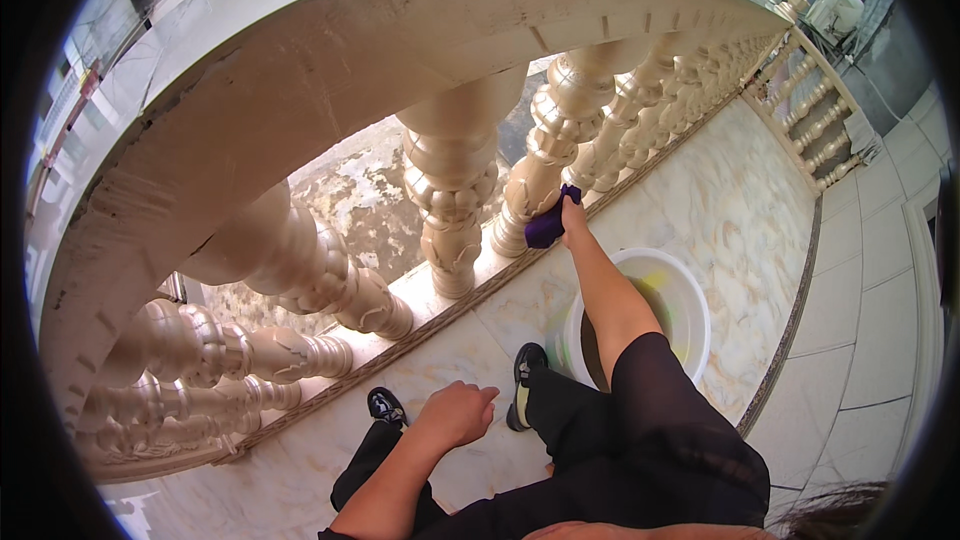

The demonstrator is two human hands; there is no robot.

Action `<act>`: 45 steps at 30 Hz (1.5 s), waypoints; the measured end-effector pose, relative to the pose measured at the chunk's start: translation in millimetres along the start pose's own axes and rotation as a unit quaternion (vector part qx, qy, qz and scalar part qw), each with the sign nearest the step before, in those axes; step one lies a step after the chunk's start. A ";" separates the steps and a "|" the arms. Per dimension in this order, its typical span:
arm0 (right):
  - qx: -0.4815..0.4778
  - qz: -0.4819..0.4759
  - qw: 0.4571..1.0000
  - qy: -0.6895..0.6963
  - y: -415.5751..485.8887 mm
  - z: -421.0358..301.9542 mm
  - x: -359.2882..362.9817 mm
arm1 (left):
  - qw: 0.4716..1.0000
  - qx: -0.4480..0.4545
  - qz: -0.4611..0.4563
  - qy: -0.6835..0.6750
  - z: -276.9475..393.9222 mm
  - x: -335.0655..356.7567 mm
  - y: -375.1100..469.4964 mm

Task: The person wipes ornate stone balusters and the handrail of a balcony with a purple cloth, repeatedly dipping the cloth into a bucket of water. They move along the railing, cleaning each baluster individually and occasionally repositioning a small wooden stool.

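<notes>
A dark purple cloth [546,228] is held in my right hand [574,219], against the lower part of a cream, glossy baluster [531,178]. My left hand [463,412] hangs in front of my body above the floor, its fingers loosely curled and nothing seen in it. Beneath my right forearm stands a white plastic bucket [702,315] with murky liquid inside, partly hidden by the arm. Another baluster [450,199] rises just left of the one at the cloth.
A wide stone handrail [315,52] curves above the balusters, which stand on a low ledge with rope-like trim [420,343]. My black shoes [525,382] are on the marbled tile floor [675,210]. A tiled wall [847,292] runs along the right.
</notes>
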State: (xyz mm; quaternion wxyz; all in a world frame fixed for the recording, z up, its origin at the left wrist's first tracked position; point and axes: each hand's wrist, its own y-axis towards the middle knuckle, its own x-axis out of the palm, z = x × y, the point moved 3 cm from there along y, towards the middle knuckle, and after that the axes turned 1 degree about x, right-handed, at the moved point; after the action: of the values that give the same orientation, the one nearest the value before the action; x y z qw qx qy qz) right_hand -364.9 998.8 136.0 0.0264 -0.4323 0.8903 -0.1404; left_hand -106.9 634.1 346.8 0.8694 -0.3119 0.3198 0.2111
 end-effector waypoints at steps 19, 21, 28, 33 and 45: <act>0.281 0.181 0.880 0.337 -104.7 93.4 132.9 | 0.999 -0.015 -0.033 0.007 9.4 6.1 -4.5; 0.204 0.123 0.935 0.264 -69.8 70.4 134.1 | 1.000 0.013 -0.024 0.009 14.4 4.5 11.9; 0.110 -0.004 0.943 0.314 -102.0 37.4 128.2 | 1.000 -0.009 0.013 0.008 -5.1 2.3 2.7; 0.186 0.152 0.916 0.322 -92.6 39.0 67.0 | 1.000 0.006 0.009 -0.018 3.2 -7.9 3.9; 0.034 0.138 0.976 0.163 4.4 -28.1 -28.1 | 1.000 0.017 0.023 -0.013 0.5 -3.0 -16.4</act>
State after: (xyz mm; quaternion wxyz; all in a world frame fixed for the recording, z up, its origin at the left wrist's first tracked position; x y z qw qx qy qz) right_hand -355.4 1029.6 159.6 -0.0850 -0.2752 0.9286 -0.2341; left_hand -99.5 622.1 355.8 0.8736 -0.2869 0.3192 0.2296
